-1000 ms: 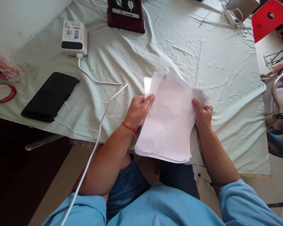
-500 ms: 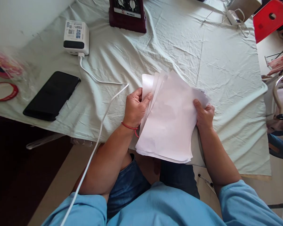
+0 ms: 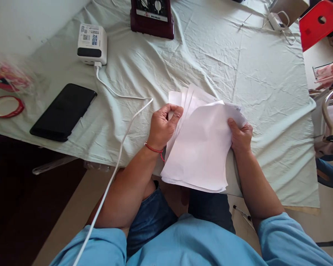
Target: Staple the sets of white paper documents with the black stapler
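A stack of white paper sheets [image 3: 199,147] is held over the table's front edge, its sheets fanned out toward the upper left. The top sheet's upper edge bends forward and uncovers faint print on a sheet behind it. At the stack's left edge, my left hand [image 3: 165,123] is closed in a pinch on the fanned sheets, thumb against forefinger. My right hand [image 3: 241,136] grips the right edge, thumb on top and fingers largely hidden beneath. A red string bracelet [image 3: 154,149] circles my left wrist.
A pale cloth [image 3: 211,55] covers the table. On it are a black phone [image 3: 63,112], a white charger block [image 3: 92,44] with a white cable [image 3: 119,146], a dark red device [image 3: 152,20] and a red tape roll [image 3: 6,106]. A red chair [image 3: 319,24] stands at right.
The top sheet's upper edge has curled down toward me, showing more of the sheets behind. My left thumb and forefinger have shifted slightly right and drawn together. My right hand stays in place.
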A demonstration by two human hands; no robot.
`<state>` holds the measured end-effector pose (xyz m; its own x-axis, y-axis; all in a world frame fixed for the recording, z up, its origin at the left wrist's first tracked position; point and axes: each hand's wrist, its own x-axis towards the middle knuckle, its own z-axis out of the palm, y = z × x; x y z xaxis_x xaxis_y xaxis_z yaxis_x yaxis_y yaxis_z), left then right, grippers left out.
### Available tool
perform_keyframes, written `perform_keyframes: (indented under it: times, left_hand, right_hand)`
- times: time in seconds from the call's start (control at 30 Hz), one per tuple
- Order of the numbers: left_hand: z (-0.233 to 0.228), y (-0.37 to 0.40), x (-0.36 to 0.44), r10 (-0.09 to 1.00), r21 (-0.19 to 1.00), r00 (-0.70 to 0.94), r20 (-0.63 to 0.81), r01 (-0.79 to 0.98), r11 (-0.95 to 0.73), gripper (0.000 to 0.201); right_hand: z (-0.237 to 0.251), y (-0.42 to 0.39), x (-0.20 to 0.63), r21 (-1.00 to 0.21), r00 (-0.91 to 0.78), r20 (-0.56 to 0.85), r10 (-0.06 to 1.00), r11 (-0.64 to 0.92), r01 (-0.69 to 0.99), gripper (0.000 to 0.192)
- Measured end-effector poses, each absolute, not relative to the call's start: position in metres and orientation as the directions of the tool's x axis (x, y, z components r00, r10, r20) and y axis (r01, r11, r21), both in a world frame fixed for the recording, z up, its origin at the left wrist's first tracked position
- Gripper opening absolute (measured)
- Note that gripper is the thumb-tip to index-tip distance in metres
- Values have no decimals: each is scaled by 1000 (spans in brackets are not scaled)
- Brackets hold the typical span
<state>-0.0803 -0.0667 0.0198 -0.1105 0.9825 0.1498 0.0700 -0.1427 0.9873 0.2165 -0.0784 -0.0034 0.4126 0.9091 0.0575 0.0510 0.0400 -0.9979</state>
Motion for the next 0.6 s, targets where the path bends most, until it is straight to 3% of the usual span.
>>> perform_keyframes:
  times: [0.17,0.47,0.6]
  left_hand:
    - [20,-66,-80,976,981,-135,169,113,-155,27]
    - [9,-65,-78,958,970,-156,241,83,-230,36]
    - [11,-65,-79,971,979,-123,203,18,-202,37]
  right_hand:
    - [0,-79,213,-998,435,53,899,35,50,52]
    - [4,-78,209,-997,441,52,896,22,73,55]
    - [4,-79,209,-998,419,55,906,38,49,52]
